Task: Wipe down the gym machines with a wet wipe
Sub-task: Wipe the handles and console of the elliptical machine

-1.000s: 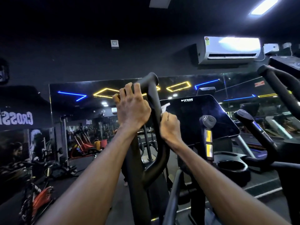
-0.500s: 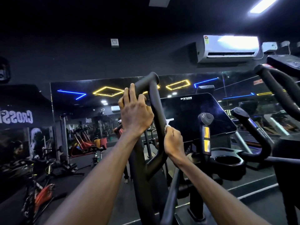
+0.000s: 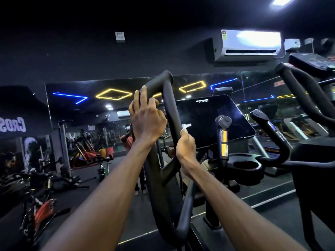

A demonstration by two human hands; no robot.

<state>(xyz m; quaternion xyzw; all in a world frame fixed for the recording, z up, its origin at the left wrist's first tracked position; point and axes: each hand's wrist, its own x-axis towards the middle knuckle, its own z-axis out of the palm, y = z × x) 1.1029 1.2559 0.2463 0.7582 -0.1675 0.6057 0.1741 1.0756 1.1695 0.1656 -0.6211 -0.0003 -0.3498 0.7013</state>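
Note:
A black looped handlebar (image 3: 169,98) of an elliptical machine rises in front of me. My left hand (image 3: 146,122) holds its upper left bar, fingers curled round it just below the rounded top end. My right hand (image 3: 185,147) grips the loop's right bar lower down with a white wet wipe (image 3: 185,126) under its fingers; a small corner of the wipe sticks out above the hand. Behind the bar sits the machine's dark console screen (image 3: 212,120).
Right of the screen stand short grips with yellow sensor strips (image 3: 223,140), a round cup holder (image 3: 246,166) and a second machine's handlebar (image 3: 299,91). A wall mirror (image 3: 81,115) reflects other machines. Spin bikes (image 3: 36,211) stand at lower left. An air conditioner (image 3: 248,44) hangs above.
My right hand with the wipe has slid down the right bar of the loop. My left hand stays on the upper left bar, shifting slightly.

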